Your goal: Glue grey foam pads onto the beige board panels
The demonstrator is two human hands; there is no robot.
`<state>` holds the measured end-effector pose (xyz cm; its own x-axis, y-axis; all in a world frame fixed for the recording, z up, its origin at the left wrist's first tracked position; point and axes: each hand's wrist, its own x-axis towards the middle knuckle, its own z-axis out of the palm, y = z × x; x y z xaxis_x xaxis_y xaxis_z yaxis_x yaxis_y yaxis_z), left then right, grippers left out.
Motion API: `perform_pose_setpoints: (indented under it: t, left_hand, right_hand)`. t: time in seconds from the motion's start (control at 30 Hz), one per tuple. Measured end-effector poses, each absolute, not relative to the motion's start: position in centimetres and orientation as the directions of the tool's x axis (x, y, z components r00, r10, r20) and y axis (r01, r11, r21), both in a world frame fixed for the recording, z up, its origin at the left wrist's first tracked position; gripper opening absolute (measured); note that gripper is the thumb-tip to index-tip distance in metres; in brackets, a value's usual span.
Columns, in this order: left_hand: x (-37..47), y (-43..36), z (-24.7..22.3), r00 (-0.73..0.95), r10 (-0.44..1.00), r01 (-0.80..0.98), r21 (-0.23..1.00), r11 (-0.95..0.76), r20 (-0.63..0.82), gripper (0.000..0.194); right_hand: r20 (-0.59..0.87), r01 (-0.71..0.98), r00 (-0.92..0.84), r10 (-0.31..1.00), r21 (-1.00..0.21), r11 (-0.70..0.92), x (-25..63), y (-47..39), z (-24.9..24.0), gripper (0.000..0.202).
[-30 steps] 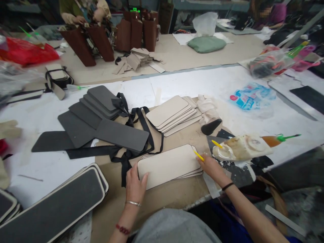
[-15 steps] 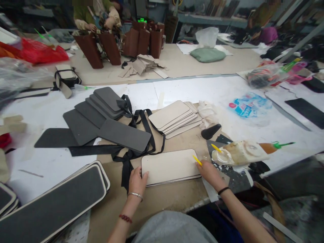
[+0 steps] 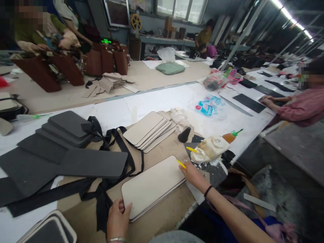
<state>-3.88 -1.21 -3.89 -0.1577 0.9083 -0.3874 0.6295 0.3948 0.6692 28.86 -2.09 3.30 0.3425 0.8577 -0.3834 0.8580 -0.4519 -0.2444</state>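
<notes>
A small stack of cream panels (image 3: 152, 187) with rounded corners and dark edges lies in front of me on brown board. My left hand (image 3: 118, 217) grips its near left end, thumb at the edge and fingers curled. At the far right corner, my right hand (image 3: 191, 173) is closed around a thin yellow stick (image 3: 181, 164), whose tip is over the panel's edge. Right of that hand stands a white-smeared container (image 3: 211, 148) with a second yellow stick (image 3: 191, 149) in its mouth. More cream panels (image 3: 145, 130) are fanned out behind.
Dark grey panels (image 3: 93, 162) and black straps (image 3: 101, 202) spread over the left side. A dark rounded object (image 3: 184, 135) and an orange bottle (image 3: 229, 136) lie near the container. Brown bags (image 3: 68, 69) stand at the back; a person in pink (image 3: 306, 106) works at right.
The view has swung to the right and tilted, so the table's contents appear shifted left. Both hands stay at the cream panels, the yellow stick still in my right hand.
</notes>
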Motion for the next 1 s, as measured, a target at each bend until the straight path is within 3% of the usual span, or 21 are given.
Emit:
perform_pose_setpoints:
  t: [0.13, 0.23, 0.37, 0.43, 0.57, 0.77, 1.0]
  left_hand:
    - [-4.4, -0.8, -3.9, -0.127, 0.896, 0.621, 0.670, 0.406, -0.425, 0.061]
    - [-4.5, -0.6, -3.5, -0.096, 0.904, 0.631, 0.676, 0.379, -0.417, 0.061]
    - [-4.3, -0.6, -3.0, -0.090, 0.903, 0.631, 0.677, 0.379, -0.420, 0.060]
    - [-4.3, -0.6, -2.9, -0.095, 0.905, 0.621, 0.686, 0.380, -0.415, 0.059]
    - [-4.2, -0.5, -3.1, -0.103, 0.906, 0.609, 0.694, 0.384, -0.411, 0.060]
    - [-4.5, -0.4, -3.5, -0.068, 0.893, 0.620, 0.683, 0.386, -0.444, 0.061]
    - [-4.9, -0.6, -5.4, -0.125, 0.914, 0.635, 0.677, 0.372, -0.385, 0.060]
  right_hand:
    - [-0.170, 0.676, 0.415, 0.894, -0.600, -0.428, 30.8, -3.2, 5.4, 0.050]
    - [-0.108, 0.433, 0.579, 0.808, -0.799, -0.417, 32.7, -3.6, 7.1, 0.062]
    - [-0.228, 0.057, 0.720, 0.655, -0.922, -0.383, 34.4, -4.0, 8.4, 0.061]
    - [-0.216, 0.012, 0.734, 0.644, -0.944, -0.330, 35.0, -4.3, 8.8, 0.052]
    - [-0.113, 0.214, 0.697, 0.708, -0.910, -0.355, 36.3, -4.6, 9.4, 0.040]
    - [0.040, 0.640, 0.601, 0.798, -0.622, -0.451, 37.8, -4.0, 9.5, 0.027]
    - [-0.129, 0.746, 0.509, 0.851, -0.429, -0.510, 38.2, -1.9, 7.1, 0.015]
